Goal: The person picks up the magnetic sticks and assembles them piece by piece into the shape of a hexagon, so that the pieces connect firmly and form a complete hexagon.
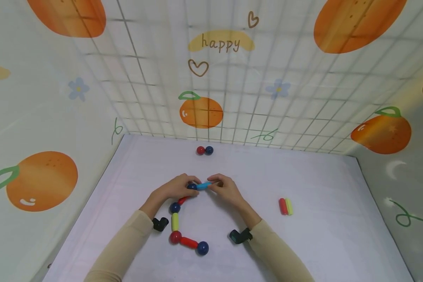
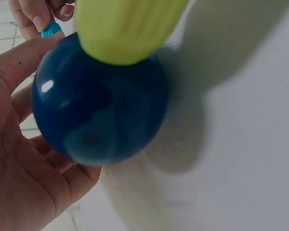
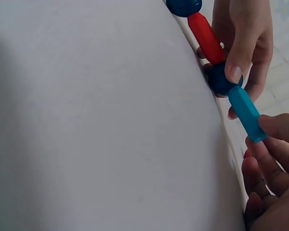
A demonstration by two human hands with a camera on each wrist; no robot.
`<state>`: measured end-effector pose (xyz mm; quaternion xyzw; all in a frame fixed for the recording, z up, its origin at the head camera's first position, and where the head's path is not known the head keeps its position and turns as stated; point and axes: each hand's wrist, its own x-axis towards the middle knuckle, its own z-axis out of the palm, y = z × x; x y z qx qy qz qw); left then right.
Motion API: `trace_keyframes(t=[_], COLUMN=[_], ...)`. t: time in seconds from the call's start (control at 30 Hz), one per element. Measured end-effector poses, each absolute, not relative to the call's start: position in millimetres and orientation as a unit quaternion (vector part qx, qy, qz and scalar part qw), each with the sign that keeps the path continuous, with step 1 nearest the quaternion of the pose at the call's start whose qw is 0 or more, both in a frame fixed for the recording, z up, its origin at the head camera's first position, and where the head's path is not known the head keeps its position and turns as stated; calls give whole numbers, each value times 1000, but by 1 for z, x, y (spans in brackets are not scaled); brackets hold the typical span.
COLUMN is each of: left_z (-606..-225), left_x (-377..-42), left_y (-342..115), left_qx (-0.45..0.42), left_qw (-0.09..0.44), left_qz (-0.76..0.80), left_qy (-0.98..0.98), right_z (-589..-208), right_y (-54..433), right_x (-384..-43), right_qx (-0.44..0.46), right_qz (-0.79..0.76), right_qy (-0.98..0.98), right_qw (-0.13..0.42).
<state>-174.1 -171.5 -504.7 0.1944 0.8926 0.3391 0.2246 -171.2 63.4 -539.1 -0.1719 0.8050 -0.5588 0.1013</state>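
Note:
A chain of balls and rods lies on the table. My left hand (image 1: 178, 187) pinches the dark blue ball (image 3: 220, 79) at its far end, thumb on top. My right hand (image 1: 228, 190) holds the free end of a light blue rod (image 3: 246, 114) between thumb and fingers; the rod's other end meets that ball. From the ball a red rod (image 3: 205, 38) leads to another blue ball (image 1: 175, 208), large in the left wrist view. A yellow-green rod (image 1: 175, 222), a red ball (image 1: 175, 237), a second red rod (image 1: 189, 243) and a blue ball (image 1: 203, 248) follow.
A loose red ball (image 1: 200, 150) and dark blue ball (image 1: 209, 150) sit side by side near the table's back edge. To the right lie a red rod (image 1: 283, 206) and a yellow-green rod (image 1: 289, 206), side by side. Fruit-printed curtains (image 1: 155, 105) surround the white table (image 1: 324, 219).

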Motion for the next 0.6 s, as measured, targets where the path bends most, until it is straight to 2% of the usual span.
trace_keyframes(t=[0.27,0.6], left_z=[-506,-506], left_x=[-173,-171], left_y=[-172,-173], left_qx=[180,159], left_qw=[226,225], left_qz=[332,331], left_qy=[898,902], right_z=[-539,-536], right_y=[66,70], right_x=[-177,-204], right_qx=[-170,-130], right_qz=[-564,-552], right_qy=[802,823], right_qw=[103,40])
